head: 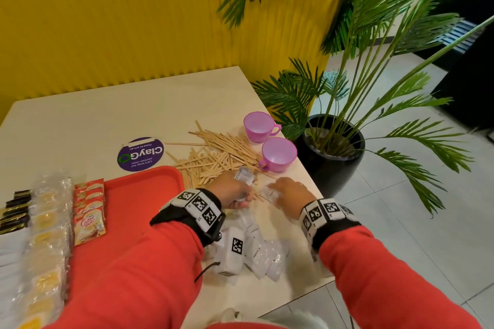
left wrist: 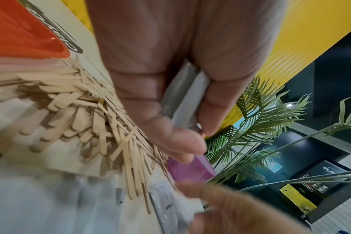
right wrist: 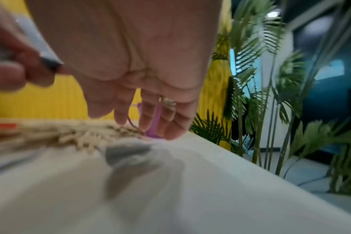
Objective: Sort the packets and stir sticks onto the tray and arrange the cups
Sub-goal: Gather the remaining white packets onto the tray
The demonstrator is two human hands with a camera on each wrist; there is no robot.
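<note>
My left hand pinches a few white packets between thumb and fingers, just right of the red tray. Beside it my right hand hovers low over another white packet on the table, fingers straight and holding nothing. A loose heap of wooden stir sticks lies beyond both hands. Two purple cups stand at the table's right edge. More white packets lie under my left wrist. Rows of creamer sachets, clear packets and black packets cover the tray's left part.
The table's right edge runs close by the cups, with a potted palm on the floor beyond. A round purple sticker marks the tabletop behind the tray. A yellow ribbed wall backs the table.
</note>
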